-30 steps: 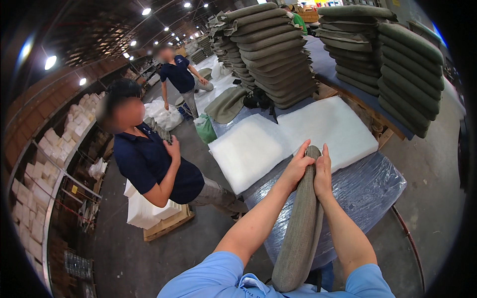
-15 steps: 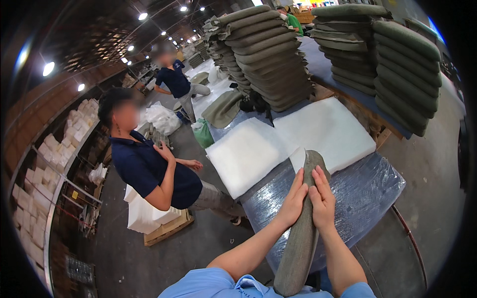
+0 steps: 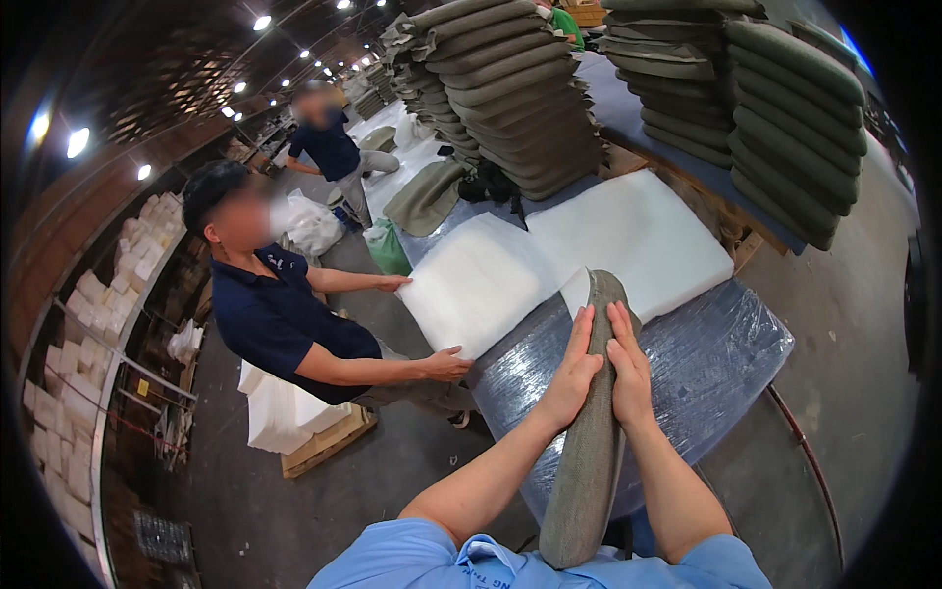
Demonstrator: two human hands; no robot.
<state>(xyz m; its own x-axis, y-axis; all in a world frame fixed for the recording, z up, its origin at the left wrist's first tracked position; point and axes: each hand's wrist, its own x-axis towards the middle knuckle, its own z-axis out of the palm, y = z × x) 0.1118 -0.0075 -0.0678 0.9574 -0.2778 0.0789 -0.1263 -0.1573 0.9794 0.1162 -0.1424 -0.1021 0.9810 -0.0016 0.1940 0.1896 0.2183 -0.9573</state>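
Note:
A long grey-green fabric-covered cushion (image 3: 581, 481) stands on its edge in front of me, its near end against my light blue shirt. My left hand (image 3: 573, 381) presses flat along its left side, and my right hand (image 3: 629, 378) presses along its right side, fingers pointing away from me. Between them the two palms hold it. A white corner (image 3: 576, 292) of filling or sheet sticks out at the cushion's far end. Below lies a table covered in shiny plastic film (image 3: 702, 368).
Two white padding stacks (image 3: 483, 285) (image 3: 633, 236) lie beyond my hands. A co-worker (image 3: 285, 304) at the left has both hands on the left stack's edge. Tall piles of grey-green cushions (image 3: 510, 98) (image 3: 795, 137) rise behind. White blocks sit on a pallet (image 3: 329, 442) at lower left.
The co-worker has lowered and stretched both arms out to the left white stack. My hands keep their hold on the cushion, which has shifted only slightly.

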